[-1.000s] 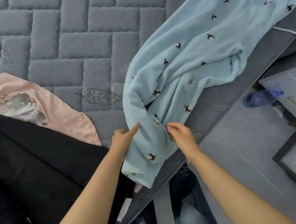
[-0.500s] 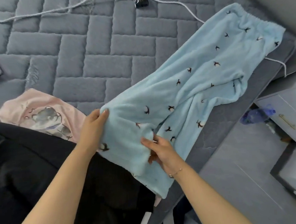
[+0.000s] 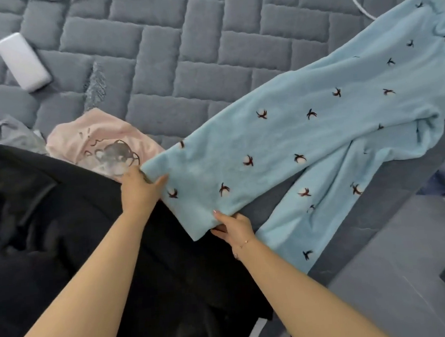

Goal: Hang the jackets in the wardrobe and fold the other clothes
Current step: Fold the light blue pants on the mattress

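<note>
Light blue fleece trousers (image 3: 305, 142) with small dark flower prints lie stretched across the grey quilted bed (image 3: 183, 53), waistband at the far right. My left hand (image 3: 140, 190) pinches the far corner of one leg's hem. My right hand (image 3: 232, 226) grips the near corner of the same hem. The other leg lies beneath, hanging toward the bed's edge. A black jacket (image 3: 50, 231) lies spread at the near left under my left arm. A pink printed top (image 3: 102, 144) lies crumpled beyond it.
A white power bank (image 3: 22, 62) lies at the far left of the bed, and a white cable (image 3: 354, 1) runs along the far right. A grey garment (image 3: 8, 134) peeks out at the left. Grey floor (image 3: 405, 274) lies to the right of the bed.
Both hands have drawn the bunched trouser leg out flat and wide, the left hand moving left and away, the right gripping the near hem corner. The view has tilted further onto the bed.
</note>
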`<state>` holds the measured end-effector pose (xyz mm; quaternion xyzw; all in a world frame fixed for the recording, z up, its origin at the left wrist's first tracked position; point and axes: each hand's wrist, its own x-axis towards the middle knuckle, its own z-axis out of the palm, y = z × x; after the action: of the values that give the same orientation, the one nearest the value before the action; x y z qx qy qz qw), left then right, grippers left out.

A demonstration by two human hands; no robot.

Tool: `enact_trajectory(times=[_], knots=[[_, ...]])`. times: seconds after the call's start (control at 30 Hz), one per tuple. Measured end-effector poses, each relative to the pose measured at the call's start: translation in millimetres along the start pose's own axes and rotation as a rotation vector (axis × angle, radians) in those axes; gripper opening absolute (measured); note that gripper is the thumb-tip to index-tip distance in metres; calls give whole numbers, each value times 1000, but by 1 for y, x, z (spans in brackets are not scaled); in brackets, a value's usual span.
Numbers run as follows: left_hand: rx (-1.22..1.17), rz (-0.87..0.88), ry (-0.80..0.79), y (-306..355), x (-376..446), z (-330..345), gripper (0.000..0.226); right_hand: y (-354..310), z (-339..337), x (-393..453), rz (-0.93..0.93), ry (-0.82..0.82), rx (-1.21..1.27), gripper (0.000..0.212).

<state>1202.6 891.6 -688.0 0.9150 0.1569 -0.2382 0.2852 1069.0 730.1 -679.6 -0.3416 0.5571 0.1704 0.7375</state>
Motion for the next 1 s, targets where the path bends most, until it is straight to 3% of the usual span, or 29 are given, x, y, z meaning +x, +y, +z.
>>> enact_trajectory(times=[0.1, 0.17, 0.3, 0.43, 0.6, 0.8, 0.9, 1.0], knots=[[-272, -9, 56, -7, -8, 1, 24, 4, 2, -3, -32, -10, -48, 23], [-362, -54, 101, -10, -10, 0, 17, 8, 2, -4, -82, 31, -97, 23], [-434, -139, 160, -6, -18, -1, 29, 7, -1, -17, -109, 26, -156, 22], [-360, -6, 276, 20, -53, 1, 43, -15, -33, -42, -204, -58, -157, 23], [-259, 197, 77, 75, -140, 49, 39, -47, -128, -62, -350, 133, -124, 31], [-413, 136, -213, 135, -230, 141, 21, -90, -248, -62, -387, 184, -228, 26], [-599, -50, -329, 163, -276, 202, 12, -124, -311, -58, -355, 157, -272, 25], [-1081, -521, -400, 179, -312, 256, 14, -153, -367, -52, -263, 123, -305, 23]])
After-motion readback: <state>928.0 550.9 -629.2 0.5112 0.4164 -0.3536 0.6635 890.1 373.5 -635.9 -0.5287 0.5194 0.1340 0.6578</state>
